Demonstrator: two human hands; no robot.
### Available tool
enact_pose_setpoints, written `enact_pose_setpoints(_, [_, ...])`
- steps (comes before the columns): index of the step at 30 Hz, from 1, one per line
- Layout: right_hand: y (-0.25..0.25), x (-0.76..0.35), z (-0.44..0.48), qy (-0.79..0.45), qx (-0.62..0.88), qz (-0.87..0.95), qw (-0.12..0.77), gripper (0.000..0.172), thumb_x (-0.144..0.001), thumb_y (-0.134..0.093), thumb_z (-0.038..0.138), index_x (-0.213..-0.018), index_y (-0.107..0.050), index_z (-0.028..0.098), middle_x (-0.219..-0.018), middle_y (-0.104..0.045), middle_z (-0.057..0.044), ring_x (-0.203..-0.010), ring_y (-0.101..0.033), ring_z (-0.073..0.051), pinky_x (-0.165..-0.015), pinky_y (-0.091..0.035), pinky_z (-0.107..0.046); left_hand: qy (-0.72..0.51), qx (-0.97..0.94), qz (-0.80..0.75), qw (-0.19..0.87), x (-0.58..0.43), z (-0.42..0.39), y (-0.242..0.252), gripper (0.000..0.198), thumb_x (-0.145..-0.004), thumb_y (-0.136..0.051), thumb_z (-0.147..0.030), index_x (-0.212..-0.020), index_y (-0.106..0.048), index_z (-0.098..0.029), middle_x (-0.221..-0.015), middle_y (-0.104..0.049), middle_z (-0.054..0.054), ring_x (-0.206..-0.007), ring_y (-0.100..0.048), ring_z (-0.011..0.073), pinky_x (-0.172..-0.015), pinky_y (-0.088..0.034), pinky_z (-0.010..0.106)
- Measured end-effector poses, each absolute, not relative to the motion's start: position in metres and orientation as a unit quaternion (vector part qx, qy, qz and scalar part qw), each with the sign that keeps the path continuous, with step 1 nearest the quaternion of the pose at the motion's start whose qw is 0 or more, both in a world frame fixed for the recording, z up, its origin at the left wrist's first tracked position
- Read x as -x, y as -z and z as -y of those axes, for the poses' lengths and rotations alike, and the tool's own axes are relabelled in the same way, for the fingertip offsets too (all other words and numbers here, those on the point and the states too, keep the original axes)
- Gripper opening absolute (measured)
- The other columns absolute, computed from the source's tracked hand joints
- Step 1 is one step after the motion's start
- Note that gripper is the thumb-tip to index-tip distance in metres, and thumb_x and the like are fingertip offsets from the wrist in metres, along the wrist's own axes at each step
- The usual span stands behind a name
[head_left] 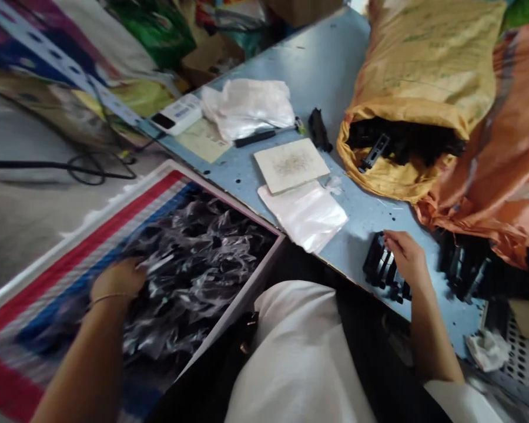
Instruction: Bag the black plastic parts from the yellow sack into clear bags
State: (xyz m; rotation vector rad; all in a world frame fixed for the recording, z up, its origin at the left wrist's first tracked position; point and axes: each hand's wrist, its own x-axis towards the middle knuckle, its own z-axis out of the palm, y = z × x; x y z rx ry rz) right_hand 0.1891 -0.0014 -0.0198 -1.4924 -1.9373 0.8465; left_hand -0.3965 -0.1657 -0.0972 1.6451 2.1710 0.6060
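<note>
My left hand (pixel 120 278) is over a striped red, white and blue woven sack (pixel 81 232), low against its contents. Its fingers look curled, but they are blurred, and what they hold is unclear. Inside the sack lie many black parts in clear plastic bags (pixel 198 247). At the table's near edge, the fingertips of my right hand (pixel 408 257) pinch the upper end of a black plastic part (pixel 374 258). That part stands in a short row of similar black parts. A stack of clear plastic bags (pixel 311 214) lies left of this row, partly under a pale square pad (pixel 291 164).
A yellow sack (pixel 427 64) opens toward me with black parts inside. Beside it, an orange sack (pixel 506 164) has more black parts (pixel 462 270) at its mouth. Farther back are a bundle of clear bags (pixel 251 106), a black pen-like tool (pixel 264 136) and a white device (pixel 178 114).
</note>
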Motion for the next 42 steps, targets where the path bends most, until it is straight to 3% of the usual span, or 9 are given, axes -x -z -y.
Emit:
enact_pose_setpoints(3, [0.014,-0.207,-0.020,-0.258,0.534,0.780,0.199,0.033,-0.084,-0.059,0.017,-0.110,-0.075,0.029,-0.116,-0.070,-0.007,-0.109,-0.061,-0.027,-0.101,-0.046,-0.048,-0.257,-0.569,-0.779,0.047,0.313,0.107,0.105,0.023,-0.088,-0.047,-0.035,-0.083,-0.063,-0.021,-0.076,-0.066,0.003,-0.088,-0.066,0.0279,-0.088,-0.053,0.046])
enact_pose_setpoints(8, [0.019,-0.201,-0.048,-0.339,0.485,0.796,0.124,0.032,-0.070,-0.068,0.005,-0.091,-0.077,0.028,-0.113,-0.073,-0.006,-0.097,-0.064,-0.023,-0.096,-0.047,-0.042,-0.253,-0.761,-0.583,0.131,0.145,0.040,0.087,0.024,-0.092,-0.056,-0.030,-0.106,-0.068,-0.016,-0.111,-0.068,0.013,-0.105,-0.062,0.0270,-0.097,-0.051,0.042])
enact_pose_setpoints(12, [0.010,-0.207,-0.053,-0.370,0.484,0.777,0.157,0.027,-0.070,-0.075,0.009,-0.092,-0.078,0.023,-0.101,-0.075,-0.006,-0.090,-0.063,-0.020,-0.089,-0.048,-0.036,-0.242,-0.742,-0.591,0.206,0.108,0.011,0.081,0.015,-0.089,-0.054,-0.012,-0.080,-0.067,-0.014,-0.098,-0.066,0.014,-0.099,-0.061,0.0267,-0.093,-0.051,0.042])
enact_pose_setpoints(15, [0.007,-0.210,-0.039,-0.395,0.520,0.729,0.203,0.027,-0.074,-0.077,0.022,-0.101,-0.077,0.019,-0.092,-0.074,-0.005,-0.083,-0.063,-0.019,-0.077,-0.050,-0.032,-0.265,-0.693,-0.613,0.272,0.127,-0.006,0.081,0.017,-0.084,-0.064,-0.019,-0.068,-0.062,-0.015,-0.082,-0.064,0.008,-0.083,-0.062,0.0207,-0.080,-0.052,0.034])
enact_pose_setpoints(21, [0.032,-0.157,0.017,-0.712,0.502,0.411,0.268,0.027,-0.071,-0.077,0.042,-0.076,-0.070,0.017,-0.063,-0.067,-0.002,-0.050,-0.056,-0.012,-0.046,-0.043,-0.023,-0.356,-0.496,-0.595,0.523,0.149,-0.026,0.080,0.015,-0.078,-0.068,-0.028,-0.079,-0.066,-0.013,-0.069,-0.066,0.001,-0.059,-0.057,0.0118,-0.059,-0.046,0.024])
enact_pose_setpoints(24, [0.050,-0.120,0.038,-0.823,0.427,0.286,0.242,0.035,-0.068,-0.079,0.047,-0.075,-0.067,0.015,-0.062,-0.066,-0.003,-0.047,-0.052,-0.011,-0.039,-0.037,-0.020,-0.390,-0.518,-0.604,0.465,0.146,-0.024,0.078,0.009,-0.078,-0.060,-0.016,-0.085,-0.064,-0.014,-0.077,-0.071,0.003,-0.065,-0.062,0.0136,-0.067,-0.052,0.027])
enact_pose_setpoints(29, [0.070,-0.093,0.050,-0.894,0.353,0.114,0.251,0.036,-0.074,-0.080,0.039,-0.093,-0.069,0.012,-0.067,-0.061,-0.001,-0.051,-0.044,-0.005,-0.040,-0.038,-0.013,-0.313,-0.715,-0.565,0.267,0.147,-0.012,0.080,0.032,-0.083,-0.045,-0.008,-0.100,-0.071,-0.017,-0.113,-0.072,0.009,-0.108,-0.064,0.0218,-0.103,-0.049,0.042])
enact_pose_setpoints(36, [0.083,-0.078,0.048,-0.912,0.303,0.025,0.275,0.028,-0.087,-0.067,0.033,-0.105,-0.066,0.011,-0.070,-0.053,0.002,-0.051,-0.036,-0.006,-0.039,-0.038,-0.011,-0.328,-0.695,-0.558,0.312,0.151,-0.004,0.086,0.060,-0.079,-0.047,-0.007,-0.138,-0.053,-0.012,-0.142,-0.054,0.016,-0.104,-0.066,0.0188,-0.091,-0.058,0.035])
enact_pose_setpoints(42, [0.081,-0.076,0.050,-0.904,0.306,0.065,0.293,0.031,-0.086,-0.067,0.035,-0.105,-0.066,0.011,-0.070,-0.053,0.002,-0.051,-0.035,-0.006,-0.039,-0.036,-0.013,-0.319,-0.720,-0.558,0.264,0.148,0.001,0.081,0.066,-0.081,-0.043,-0.004,-0.147,-0.043,-0.011,-0.150,-0.045,0.017,-0.140,-0.044,0.0243,-0.116,-0.041,0.041])
